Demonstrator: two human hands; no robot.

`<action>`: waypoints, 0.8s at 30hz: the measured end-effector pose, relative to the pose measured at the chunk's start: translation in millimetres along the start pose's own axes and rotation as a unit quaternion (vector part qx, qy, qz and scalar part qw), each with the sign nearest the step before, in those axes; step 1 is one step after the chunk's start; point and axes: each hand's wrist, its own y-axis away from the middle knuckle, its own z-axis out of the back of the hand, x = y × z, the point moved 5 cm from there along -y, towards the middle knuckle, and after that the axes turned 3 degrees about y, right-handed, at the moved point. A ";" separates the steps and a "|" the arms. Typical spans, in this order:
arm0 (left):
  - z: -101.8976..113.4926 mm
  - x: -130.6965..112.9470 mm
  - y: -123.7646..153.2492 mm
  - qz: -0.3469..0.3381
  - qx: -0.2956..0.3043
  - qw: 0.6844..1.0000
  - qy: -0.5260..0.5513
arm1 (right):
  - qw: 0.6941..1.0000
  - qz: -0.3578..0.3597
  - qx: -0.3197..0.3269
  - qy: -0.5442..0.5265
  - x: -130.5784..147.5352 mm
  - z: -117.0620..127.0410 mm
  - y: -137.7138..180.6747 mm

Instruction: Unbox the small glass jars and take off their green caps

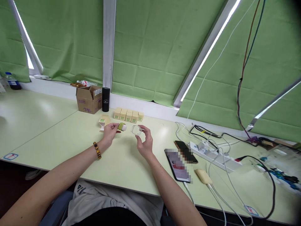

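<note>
Above the table, my left hand [111, 131] pinches a small green item with a pale, whitish end [122, 126]; its exact kind is too small to tell. My right hand [145, 142] holds a clear, see-through cup-like piece [136, 130] between thumb and fingers, a short gap to the right of the green item. Just behind my left hand lies an opened small cardboard box [104, 120] with its flaps out. Further back, several small tan boxes with green labels [128, 115] stand in a row.
A brown carton [88, 99] and a black tumbler [105, 99] stand by the wall. On the right lie two phones [178, 165], a yellow case [203, 176], a white power strip [215, 156] and tangled cables. A dark-filled bottle [13, 81] stands far left.
</note>
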 end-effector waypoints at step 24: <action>-1.5 -0.5 1.0 0.017 -0.004 1.000 0.009 | 0.967 -0.234 0.080 0.060 -140.9 38.4 4.4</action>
